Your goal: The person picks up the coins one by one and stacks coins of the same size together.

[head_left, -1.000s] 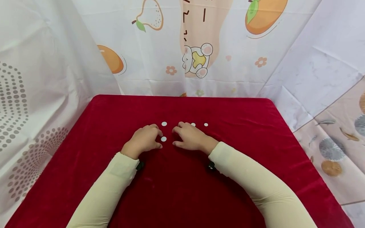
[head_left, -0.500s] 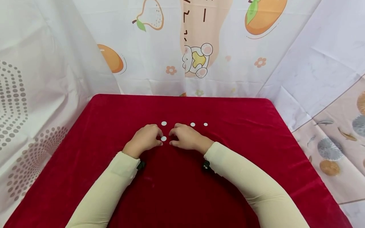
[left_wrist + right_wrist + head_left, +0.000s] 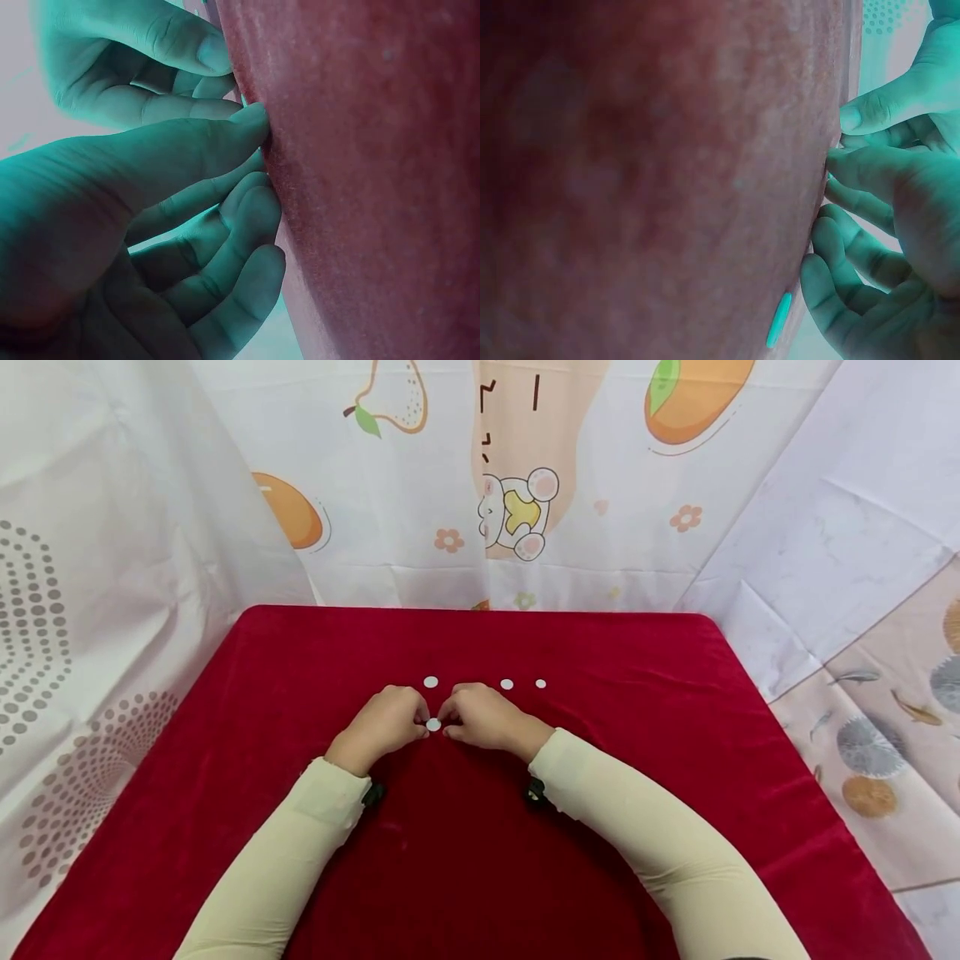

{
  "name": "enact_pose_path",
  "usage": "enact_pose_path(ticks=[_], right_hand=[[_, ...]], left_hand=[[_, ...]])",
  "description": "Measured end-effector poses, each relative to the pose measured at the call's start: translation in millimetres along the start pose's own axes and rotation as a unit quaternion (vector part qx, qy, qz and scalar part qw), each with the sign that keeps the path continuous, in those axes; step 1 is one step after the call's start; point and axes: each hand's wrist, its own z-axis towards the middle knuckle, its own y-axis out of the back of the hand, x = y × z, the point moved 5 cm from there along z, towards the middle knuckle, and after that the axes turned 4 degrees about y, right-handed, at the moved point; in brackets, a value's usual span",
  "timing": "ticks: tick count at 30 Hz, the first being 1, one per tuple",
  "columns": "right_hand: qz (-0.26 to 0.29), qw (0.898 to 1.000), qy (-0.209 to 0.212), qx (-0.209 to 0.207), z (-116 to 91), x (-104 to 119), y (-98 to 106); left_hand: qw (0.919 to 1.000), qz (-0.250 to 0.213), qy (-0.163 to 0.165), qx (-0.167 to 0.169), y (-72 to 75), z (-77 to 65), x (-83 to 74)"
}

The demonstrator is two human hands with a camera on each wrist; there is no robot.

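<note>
Between my two hands, low over the red-covered table (image 3: 480, 860), is a small flat white disc (image 3: 433, 725). My left hand (image 3: 386, 722) pinches its left edge, thumb and index fingertips bent in. From the other side my right hand (image 3: 491, 717) has its curled thumb and index finger at the disc's right edge. The wrist views show the hands edge-on, fingertips along the cloth, hiding most of this disc. Behind them lie another white disc (image 3: 431, 682), a third disc (image 3: 507, 684) and a smaller disc (image 3: 541, 683).
One loose disc (image 3: 779, 320) lies flat on the cloth beside my right hand in the right wrist view. A printed white curtain (image 3: 405, 510) hangs behind the table's far edge, with more hangings (image 3: 112, 610) on both sides.
My right hand has moved left to the near disc, uncovering the third disc behind it. Both hands' fingers have drawn in on the near disc, which has shifted slightly right.
</note>
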Motion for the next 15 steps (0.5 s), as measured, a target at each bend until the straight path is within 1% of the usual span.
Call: enact_pose_path(ticks=[6,15], right_hand=[[-0.002,1.0,-0.009,0.005,4.2,1.3,-0.5],[0.02,0.999,-0.036,0.011,8.2,-0.4,-1.6]], left_hand=[[1.0,-0.004,0.0,-0.003,-0.2,0.7,1.0],[0.9998,-0.02,0.0,-0.004,-1.5,1.0,1.6]])
